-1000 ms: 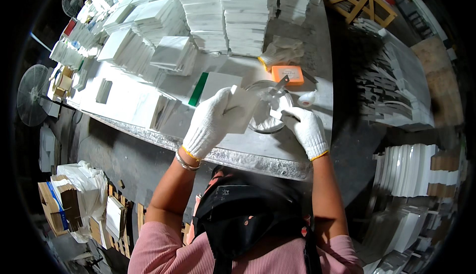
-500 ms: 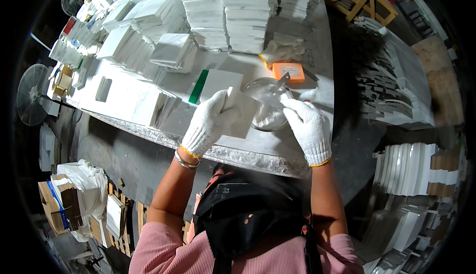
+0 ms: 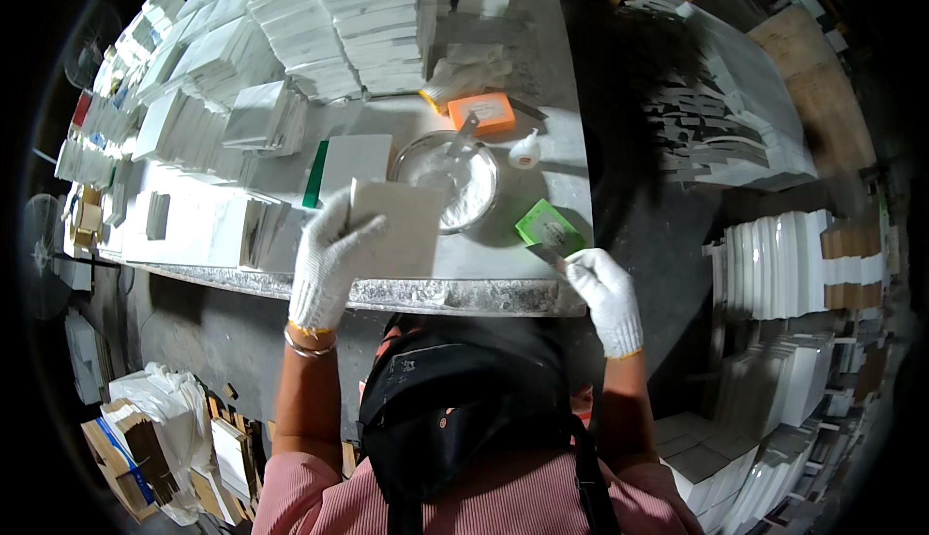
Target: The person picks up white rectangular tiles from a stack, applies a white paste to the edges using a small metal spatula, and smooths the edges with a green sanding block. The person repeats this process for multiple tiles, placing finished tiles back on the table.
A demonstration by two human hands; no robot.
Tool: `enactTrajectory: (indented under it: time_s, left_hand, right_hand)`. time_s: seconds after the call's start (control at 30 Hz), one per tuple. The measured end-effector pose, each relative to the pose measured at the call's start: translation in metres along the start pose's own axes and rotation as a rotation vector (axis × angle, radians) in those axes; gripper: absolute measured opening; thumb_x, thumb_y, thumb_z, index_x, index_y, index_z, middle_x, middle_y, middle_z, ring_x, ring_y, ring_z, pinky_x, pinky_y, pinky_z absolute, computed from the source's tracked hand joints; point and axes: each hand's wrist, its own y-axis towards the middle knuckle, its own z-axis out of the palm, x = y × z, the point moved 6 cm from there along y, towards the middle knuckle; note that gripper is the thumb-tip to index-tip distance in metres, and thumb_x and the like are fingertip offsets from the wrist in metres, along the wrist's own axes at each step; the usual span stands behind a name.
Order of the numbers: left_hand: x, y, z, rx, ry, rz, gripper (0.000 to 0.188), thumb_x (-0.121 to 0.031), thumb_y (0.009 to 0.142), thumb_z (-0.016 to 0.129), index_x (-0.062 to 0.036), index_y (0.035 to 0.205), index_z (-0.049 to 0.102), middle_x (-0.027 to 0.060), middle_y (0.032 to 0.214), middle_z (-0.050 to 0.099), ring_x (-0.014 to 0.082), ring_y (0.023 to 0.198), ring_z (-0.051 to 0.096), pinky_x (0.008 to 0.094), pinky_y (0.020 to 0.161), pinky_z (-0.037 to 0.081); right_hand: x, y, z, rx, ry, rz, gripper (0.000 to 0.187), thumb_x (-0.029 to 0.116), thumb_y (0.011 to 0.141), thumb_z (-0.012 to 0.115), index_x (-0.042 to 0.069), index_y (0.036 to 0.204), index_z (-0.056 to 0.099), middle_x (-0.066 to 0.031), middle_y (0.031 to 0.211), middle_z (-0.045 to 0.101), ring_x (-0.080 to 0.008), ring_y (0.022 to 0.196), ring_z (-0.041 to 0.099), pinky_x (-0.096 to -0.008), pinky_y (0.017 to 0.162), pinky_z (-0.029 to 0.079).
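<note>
My left hand (image 3: 327, 269), in a white knit glove, is closed on the edge of a square white tile (image 3: 402, 235), thumb across its face. The tile is tilted above the table, left of and nearer than a metal bowl (image 3: 398, 163) of white powder or paste. My gloved right hand (image 3: 602, 293) is closed on a small metal scraper (image 3: 548, 254) at the table's near right corner. Its blade lies at the near edge of a green block (image 3: 550, 225), apparently touching it; the handle is hidden in my fingers. Another metal scraper (image 3: 466, 133) leans in the bowl.
Behind the bowl lie an orange box (image 3: 482, 113) and a spare glove (image 3: 469, 75); a small white bottle (image 3: 525, 151) stands to its right. Another white tile (image 3: 356, 160) and a green strip (image 3: 315, 174) lie left. Tall tile stacks (image 3: 373, 27) fill the far side.
My right hand has moved from the bowl's right rim to the green block at the near right corner. My left hand still holds the tile. The view has shifted rightward.
</note>
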Motion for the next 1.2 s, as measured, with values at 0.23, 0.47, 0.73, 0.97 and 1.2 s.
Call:
enactTrajectory:
  time_s: [0.23, 0.47, 0.73, 0.97, 1.2]
  left_hand:
    - [0.055, -0.037, 0.063, 0.273, -0.131, -0.354, 0.034, -0.013, 0.091, 0.064, 0.0033, 0.121, 0.061, 0.0049, 0.103, 0.066, 0.0105, 0.089, 0.059, 0.025, 0.078, 0.048]
    - [0.08, -0.04, 0.085, 0.364, -0.108, -0.368, 0.036, -0.012, 0.091, 0.064, 0.0027, 0.123, 0.061, 0.0024, 0.103, 0.064, 0.0088, 0.089, 0.058, 0.0242, 0.078, 0.049]
    - [0.061, -0.045, 0.065, 0.306, -0.297, -0.401, 0.039, -0.013, 0.092, 0.063, 0.0035, 0.127, 0.057, 0.0084, 0.109, 0.066, 0.0144, 0.094, 0.063, 0.0291, 0.082, 0.051]
    - [0.066, -0.046, 0.022, 0.096, -0.337, -0.352, 0.038, -0.01, 0.092, 0.063, 0.0047, 0.127, 0.057, 0.0119, 0.113, 0.066, 0.0192, 0.1, 0.064, 0.0324, 0.086, 0.052]
    - [0.055, -0.053, 0.047, 0.168, -0.384, -0.341, 0.037, -0.015, 0.094, 0.062, 0.0034, 0.125, 0.058, 0.009, 0.111, 0.066, 0.0163, 0.097, 0.063, 0.0307, 0.085, 0.052]
  right_hand:
    - [-0.026, 0.033, 0.001, -0.035, 0.089, 0.03, 0.013, 0.015, 0.097, 0.063, 0.003, 0.096, 0.063, -0.0018, 0.081, 0.065, -0.007, 0.07, 0.059, -0.0237, 0.064, 0.047]
    - [-0.039, 0.056, -0.025, -0.158, 0.165, 0.001, 0.013, 0.014, 0.097, 0.062, 0.001, 0.098, 0.065, -0.0066, 0.098, 0.071, -0.0093, 0.083, 0.063, -0.0253, 0.074, 0.05]
    - [-0.037, 0.07, 0.01, 0.097, 0.104, -0.196, 0.017, -0.004, 0.089, 0.066, 0.002, 0.104, 0.066, -0.0124, 0.113, 0.068, -0.0175, 0.1, 0.064, -0.0307, 0.09, 0.052]
    - [-0.026, 0.039, 0.046, -0.104, 0.053, -0.253, 0.023, 0.002, 0.09, 0.068, 0.002, 0.113, 0.066, -0.0097, 0.098, 0.069, -0.0171, 0.089, 0.066, -0.0297, 0.081, 0.054]
    - [-0.039, 0.018, 0.093, 0.036, 0.688, 0.176, 0.017, -0.002, 0.098, 0.054, -0.001, 0.109, 0.066, -0.0097, 0.119, 0.067, -0.0124, 0.096, 0.063, -0.0243, 0.087, 0.053]
